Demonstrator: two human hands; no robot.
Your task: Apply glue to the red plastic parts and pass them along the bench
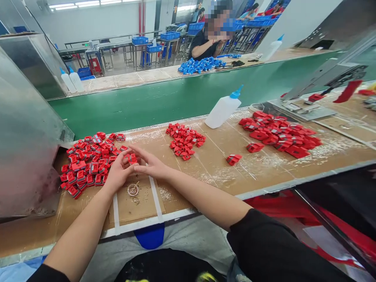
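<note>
Between my hands is a small red plastic part (pixel 131 158), held up over the front of the bench. My left hand (pixel 119 173) grips it from the left with thumb and fingers. From the other side, my right hand (pixel 151 163) closes on it, its thumb and fingertips meeting at the part. Just behind and left of my left hand spreads a pile of red parts with grey edges (pixel 93 167). Below my hands, a small clear round dish (pixel 133 190) with a thin stick in it rests on a taped cardboard sheet (pixel 141 211).
A smaller red heap (pixel 185 141), a larger red heap (pixel 282 135) and a white squeeze bottle (pixel 223 111) stand to the right. A metal press-like machine (pixel 323 86) is beyond. Sheet-metal housing (pixel 29 137) bounds the left. Across the green belt (pixel 141 103), a person sits near blue parts (pixel 201 65).
</note>
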